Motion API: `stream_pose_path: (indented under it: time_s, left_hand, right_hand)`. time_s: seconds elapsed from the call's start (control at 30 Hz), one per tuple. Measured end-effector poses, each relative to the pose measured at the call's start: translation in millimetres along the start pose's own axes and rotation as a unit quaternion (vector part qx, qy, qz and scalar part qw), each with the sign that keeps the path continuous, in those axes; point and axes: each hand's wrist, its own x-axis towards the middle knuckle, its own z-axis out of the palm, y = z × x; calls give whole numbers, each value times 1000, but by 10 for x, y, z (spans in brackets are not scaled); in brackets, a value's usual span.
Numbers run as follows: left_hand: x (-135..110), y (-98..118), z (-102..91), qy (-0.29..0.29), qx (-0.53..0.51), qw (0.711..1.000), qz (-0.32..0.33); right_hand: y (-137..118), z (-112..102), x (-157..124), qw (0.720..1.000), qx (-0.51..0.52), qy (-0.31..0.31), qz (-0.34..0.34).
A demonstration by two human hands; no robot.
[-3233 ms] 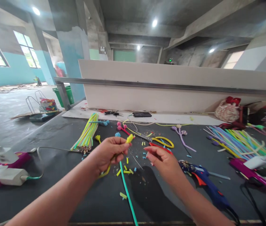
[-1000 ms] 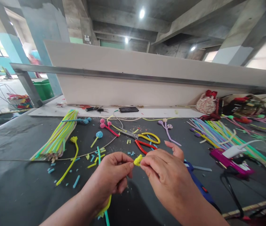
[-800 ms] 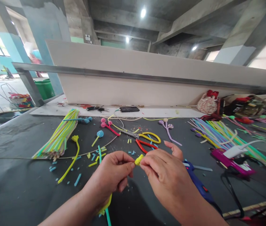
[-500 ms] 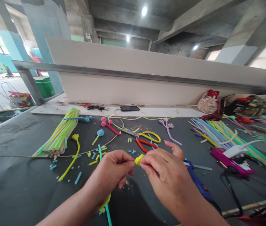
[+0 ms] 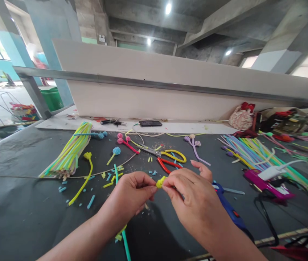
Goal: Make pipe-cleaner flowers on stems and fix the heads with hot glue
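Between my two hands is a small yellow pipe-cleaner flower head. My left hand pinches its left side with thumb and forefinger. On its right side the fingertips of my right hand close on it, partly covering it. Under my left wrist runs a turquoise pipe cleaner, with a bit of yellow stem beside it. Scissors with one yellow and one red handle lie just beyond my hands. A blue glue gun rests to the right of my right hand.
On the left lie a bundle of pipe cleaners and a yellow stem. Blue, pink and purple pipe-cleaner flowers lie further back. At right are a magenta power strip with cables and more pipe cleaners.
Both hands keep nearly the same place and grip on the yellow flower head. Beneath my left wrist, less of the yellow stem shows. The view has shifted very slightly.
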Motion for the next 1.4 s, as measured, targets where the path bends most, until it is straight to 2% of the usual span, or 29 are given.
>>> stream_pose_path:
  time_s: [0.33,0.57,0.7,0.83,1.03,1.17,1.3,1.4]
  left_hand:
    - [-21,-8,-31,23,95,992,79]
    - [-26,10,-38,25,110,990,86]
    - [-44,29,-34,23,124,988,90]
    - [-42,0,-33,17,103,990,92]
    - [16,-36,-29,14,27,999,23]
    - [39,-30,-42,4,-8,1000,2]
    - [37,-15,-55,-16,-41,999,-11]
    - [47,17,-112,-37,-63,997,-12]
  right_hand:
    - [-2,-7,9,1000,17,-18,12]
    - [37,4,17,999,18,-11,41]
    - [48,20,21,998,24,-27,49]
    - [72,39,21,998,33,-32,51]
    - [133,96,31,996,55,-23,66]
    - [125,126,38,996,52,-22,71]
    - [112,60,51,996,40,-34,68]
    - [158,-12,64,995,53,-8,80]
